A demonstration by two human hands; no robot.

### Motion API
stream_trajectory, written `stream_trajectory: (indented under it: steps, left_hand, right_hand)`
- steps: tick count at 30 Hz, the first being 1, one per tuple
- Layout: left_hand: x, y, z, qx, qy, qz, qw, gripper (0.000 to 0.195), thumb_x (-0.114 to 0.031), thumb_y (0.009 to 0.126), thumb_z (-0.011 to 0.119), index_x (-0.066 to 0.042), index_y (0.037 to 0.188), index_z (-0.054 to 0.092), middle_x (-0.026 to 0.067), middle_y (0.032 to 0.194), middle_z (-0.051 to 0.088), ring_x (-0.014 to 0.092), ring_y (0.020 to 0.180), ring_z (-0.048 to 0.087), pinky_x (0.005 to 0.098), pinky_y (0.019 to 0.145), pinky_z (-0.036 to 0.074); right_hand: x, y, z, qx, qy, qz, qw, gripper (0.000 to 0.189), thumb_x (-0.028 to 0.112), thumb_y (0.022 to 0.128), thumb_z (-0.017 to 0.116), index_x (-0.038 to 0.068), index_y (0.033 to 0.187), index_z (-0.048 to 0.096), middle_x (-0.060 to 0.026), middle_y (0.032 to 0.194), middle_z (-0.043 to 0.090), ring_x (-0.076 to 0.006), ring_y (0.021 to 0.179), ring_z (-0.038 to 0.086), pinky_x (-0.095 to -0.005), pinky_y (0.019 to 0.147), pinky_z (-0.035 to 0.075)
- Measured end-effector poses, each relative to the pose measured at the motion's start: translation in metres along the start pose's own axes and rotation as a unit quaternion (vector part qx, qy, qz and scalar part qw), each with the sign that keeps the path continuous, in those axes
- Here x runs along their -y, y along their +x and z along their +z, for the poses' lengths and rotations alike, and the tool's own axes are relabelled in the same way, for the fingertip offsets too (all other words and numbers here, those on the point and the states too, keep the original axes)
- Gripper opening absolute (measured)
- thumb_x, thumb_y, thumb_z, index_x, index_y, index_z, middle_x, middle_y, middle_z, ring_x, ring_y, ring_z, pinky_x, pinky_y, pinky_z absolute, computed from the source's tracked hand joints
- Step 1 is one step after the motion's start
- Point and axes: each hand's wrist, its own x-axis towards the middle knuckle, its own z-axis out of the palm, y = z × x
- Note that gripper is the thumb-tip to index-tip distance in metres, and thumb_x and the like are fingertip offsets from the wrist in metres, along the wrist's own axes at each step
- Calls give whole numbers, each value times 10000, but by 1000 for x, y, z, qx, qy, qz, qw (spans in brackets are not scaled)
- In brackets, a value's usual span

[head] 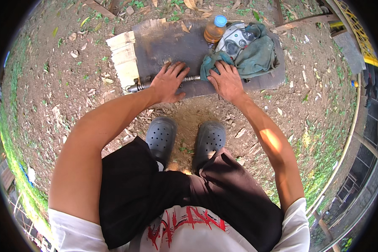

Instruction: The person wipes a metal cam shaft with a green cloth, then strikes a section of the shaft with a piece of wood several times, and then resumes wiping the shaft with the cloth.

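A thin metal rod (192,78) lies crosswise on a dark board (170,41) in front of me. Dark fittings and rings show toward its left end. My left hand (168,82) rests palm down over the rod, fingers apart, hiding part of it. A green cloth (255,60) is bunched on the board's right side. With its fingers, my right hand (226,78) grips the near left corner of that cloth, over the rod. The rod's stretch under the cloth is hidden.
Behind the cloth stands a bottle (214,31) of amber liquid with a blue cap. A grey-and-white printed part (236,41) lies in the cloth's folds. Pale splintered wood (123,56) edges the board's left side. Grey clogs (161,137) are on the leaf-strewn soil.
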Motion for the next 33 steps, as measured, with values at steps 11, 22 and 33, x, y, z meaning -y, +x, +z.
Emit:
stream_trajectory:
  steps: [11,22,33]
  left_hand:
    - [13,5,15,-23,-23,81,996,831,-583,952,526,-22,1536,341,154,1542,417,295,1469,343,481,1249,219]
    - [12,7,9,-15,-48,77,996,858,-559,914,580,-22,1536,335,166,1537,416,308,1467,344,464,1250,232]
    - [15,10,13,-32,-56,88,994,842,-536,910,615,-38,1533,346,160,1530,425,316,1457,357,470,1222,279]
  right_hand:
    - [-11,41,5,68,55,99,991,241,338,984,579,130,1050,679,-101,1091,575,-306,1099,542,-483,941,413]
    - [-62,55,-13,75,412,262,870,439,435,1057,527,18,1134,639,-211,1093,646,-289,1033,621,-415,917,468]
    - [-37,-1,-30,-54,146,49,987,344,435,964,636,92,950,655,-105,917,613,-285,855,609,-413,690,441]
